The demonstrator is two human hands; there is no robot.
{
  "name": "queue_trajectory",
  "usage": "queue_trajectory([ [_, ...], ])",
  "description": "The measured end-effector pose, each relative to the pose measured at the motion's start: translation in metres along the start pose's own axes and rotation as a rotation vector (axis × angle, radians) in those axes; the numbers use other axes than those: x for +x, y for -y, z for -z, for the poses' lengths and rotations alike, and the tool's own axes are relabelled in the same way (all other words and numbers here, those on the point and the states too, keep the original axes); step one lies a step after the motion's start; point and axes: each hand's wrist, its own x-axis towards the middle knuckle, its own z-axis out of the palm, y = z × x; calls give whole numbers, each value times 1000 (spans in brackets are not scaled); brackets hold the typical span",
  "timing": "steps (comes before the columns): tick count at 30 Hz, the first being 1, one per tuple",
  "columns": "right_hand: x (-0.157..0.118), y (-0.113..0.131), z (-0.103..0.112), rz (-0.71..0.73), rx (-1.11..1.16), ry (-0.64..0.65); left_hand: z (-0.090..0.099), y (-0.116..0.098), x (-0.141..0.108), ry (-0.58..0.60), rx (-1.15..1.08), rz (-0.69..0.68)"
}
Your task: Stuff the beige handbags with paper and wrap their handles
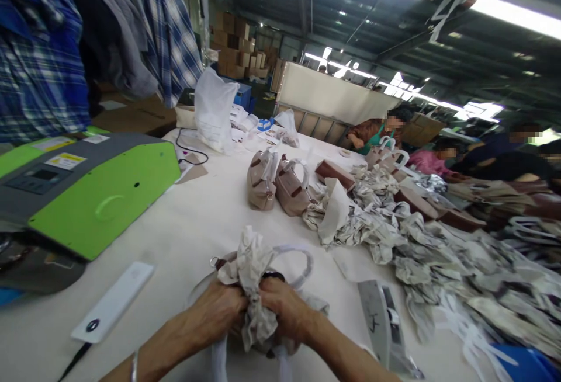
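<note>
1. The left hand (232, 303) and right hand (284, 306) face each other, fingers curled and clenched on crumpled paper (252, 253). The fingertips are hidden, so exactly how they pinch cannot be told.
2. The bag (209, 280) is directly under the fingers, on the tabletop (175, 236). One white-wrapped handle (310, 262) loops up just beyond the right fingers.
3. The step in hand appears to be handling the paper at the bag's top; whether it is going in or coming out cannot be told.
4. The next move seems to call for both sets of fingers keeping the paper bunched and clear of the handle.
5. Beyond the fingers stand a smaller bag (262, 186) and its neighbour (291, 189); to their right spreads a paper heap (363, 224). A green machine (105, 201) is well to the fingers' left.
</note>
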Motion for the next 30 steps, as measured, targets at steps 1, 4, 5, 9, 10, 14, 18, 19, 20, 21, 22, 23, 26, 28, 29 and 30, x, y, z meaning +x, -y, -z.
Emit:
queue_trajectory([
  [1, 3, 7, 1, -53, 84, 25, 5, 0, -4, 26, 25, 6],
  [4, 13, 26, -11, -196, 164, 64, 18, -3, -15, 123, 66, 18],
  [5, 18, 31, -19, -229, 125, 52, 20, -6, -17, 142, 51, 35],
  [9, 31, 56, -38, -386, -24, -39, 23, -18, -19, 69, -53, 174],
  [10, 27, 63, -34, -392, -15, -54, 23, -20, -18, 41, -56, 175],
  [14, -33, 76, 8, -405, 177, -255, 23, -26, -11, 80, 48, 95],
  [18, -131, 51, 17, -1057, 161, -759, 13, -30, 1, 213, 231, 67],
  [19, -151, 44, 6, -1183, 208, -755, 7, -31, 4, 231, 250, 48],
  [20, -165, 38, -9, -1253, 302, -695, 0, -34, 7, 239, 258, 26],
  [21, -174, 36, -27, -1278, 429, -636, -8, -36, 10, 243, 258, 6],
  [22, -177, 36, -46, -1307, 600, -579, -14, -38, 11, 245, 256, -5],
  [23, -175, 39, -65, -1323, 797, -502, -19, -41, 13, 242, 258, -10],
  [26, -149, 56, -102, -1262, 1256, -366, -19, -44, 14, 213, 263, 36],
  [28, -130, 65, -102, -1226, 1246, -463, -8, -43, 12, 185, 249, 95],
  [29, -122, 69, -95, -1224, 1148, -549, 0, -41, 10, 167, 235, 121],
  [30, -117, 72, -85, -1228, 1007, -619, 7, -39, 8, 147, 217, 139],
])
